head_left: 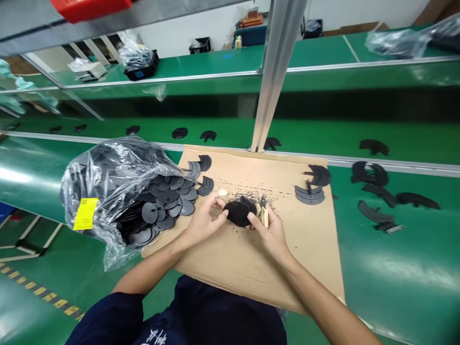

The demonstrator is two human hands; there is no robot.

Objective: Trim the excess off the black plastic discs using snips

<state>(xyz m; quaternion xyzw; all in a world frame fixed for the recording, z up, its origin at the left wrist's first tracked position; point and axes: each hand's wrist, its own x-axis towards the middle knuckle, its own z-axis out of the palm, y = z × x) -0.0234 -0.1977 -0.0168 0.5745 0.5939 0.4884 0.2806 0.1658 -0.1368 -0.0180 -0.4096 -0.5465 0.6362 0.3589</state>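
Observation:
A round black plastic disc (237, 214) is held over the cardboard sheet, with a second dark piece partly hidden behind it. My left hand (206, 218) pinches the disc's left edge between thumb and fingers; one fingertip wears a pale cover (222, 192). In my right hand (272, 235) are nippers (264, 213) with cream handles, jaws pointing away from me. The right thumb also presses on the disc's right edge. Small black scraps (271, 197) lie scattered around and behind the disc.
To the left, a clear plastic bag (118, 167) spills many black discs (166, 196) onto the cardboard (309, 249). Fan-shaped black parts (309, 194) lie at its right and left edges. More black parts (417, 200) rest on the green table. A metal post (268, 81) rises behind the cardboard.

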